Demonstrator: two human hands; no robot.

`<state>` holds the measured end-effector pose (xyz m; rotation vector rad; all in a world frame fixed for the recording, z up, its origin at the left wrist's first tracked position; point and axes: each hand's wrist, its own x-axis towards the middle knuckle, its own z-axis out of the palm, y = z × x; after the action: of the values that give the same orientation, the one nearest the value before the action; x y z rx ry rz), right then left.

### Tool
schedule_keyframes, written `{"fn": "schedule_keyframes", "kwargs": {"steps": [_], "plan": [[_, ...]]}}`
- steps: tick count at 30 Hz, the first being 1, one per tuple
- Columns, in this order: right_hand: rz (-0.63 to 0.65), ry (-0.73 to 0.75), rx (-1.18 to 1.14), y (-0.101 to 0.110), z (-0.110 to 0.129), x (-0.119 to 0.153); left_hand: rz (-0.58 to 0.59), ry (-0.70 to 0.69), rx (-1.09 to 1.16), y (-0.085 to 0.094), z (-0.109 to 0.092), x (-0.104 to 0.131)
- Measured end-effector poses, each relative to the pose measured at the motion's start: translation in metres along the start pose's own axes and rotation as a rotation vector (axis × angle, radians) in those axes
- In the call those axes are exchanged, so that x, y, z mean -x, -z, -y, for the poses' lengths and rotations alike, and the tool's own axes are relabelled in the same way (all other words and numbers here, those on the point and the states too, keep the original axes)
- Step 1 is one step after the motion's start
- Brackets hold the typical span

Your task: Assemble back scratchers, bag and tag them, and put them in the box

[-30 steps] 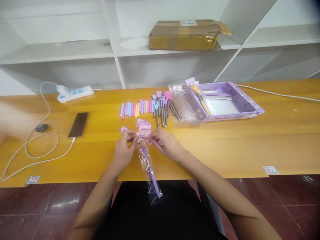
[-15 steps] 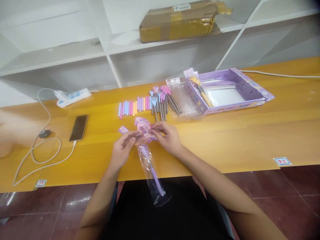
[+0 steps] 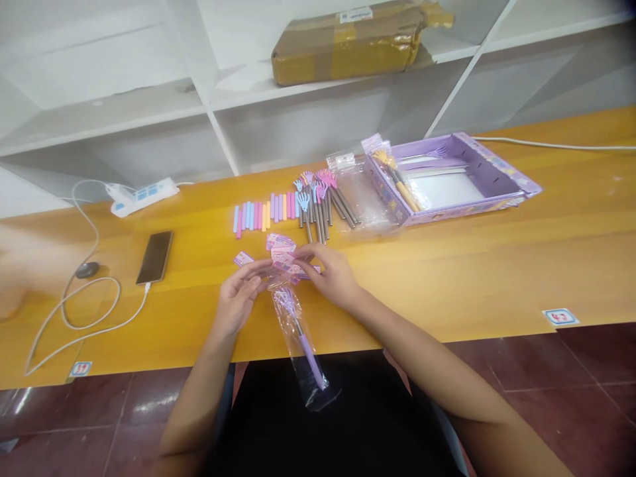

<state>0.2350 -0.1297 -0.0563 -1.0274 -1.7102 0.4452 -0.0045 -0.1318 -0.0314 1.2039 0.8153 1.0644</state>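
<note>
A clear plastic bag point(image 3: 294, 334) hangs over the table's front edge onto my lap. Inside it lies a purple hand-shaped back scratcher point(image 3: 309, 354), its fingers pointing up toward my hands. My left hand point(image 3: 238, 297) grips the left side of the bag's top, thumb and fingers close together. Opposite it, my right hand point(image 3: 332, 270) pinches the bag's right side. Pink printed cards point(image 3: 281, 244) lie in a loose pile just beyond and between my fingers; one separate card point(image 3: 243, 258) is left of them. Whether a card is inside the bag's mouth, I cannot tell.
Behind the cards are coloured tubes point(image 3: 248, 216) in a row and several metal-handled back scratchers point(image 3: 318, 205). Empty bags point(image 3: 360, 199) and a purple display box point(image 3: 442, 212) stand right. A charging phone point(image 3: 154, 257) and power strip point(image 3: 144, 197) are left.
My left hand has shifted slightly left and its thumb has lifted a little. The right hand stays almost in place. The whole view has moved slightly.
</note>
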Motion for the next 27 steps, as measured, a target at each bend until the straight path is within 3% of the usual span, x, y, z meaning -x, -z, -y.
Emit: {"fn": "schedule_keyframes", "kwargs": {"steps": [10,27], "plan": [[0.071,0.119,0.045,0.0018,0.0041,-0.0022,0.05,-0.006,0.031,-0.0008,-0.0006,0.0012],[0.17,0.163,0.074,0.001,0.0066,0.0012,0.077,0.002,-0.001,0.003,-0.0005,0.0026]]}}
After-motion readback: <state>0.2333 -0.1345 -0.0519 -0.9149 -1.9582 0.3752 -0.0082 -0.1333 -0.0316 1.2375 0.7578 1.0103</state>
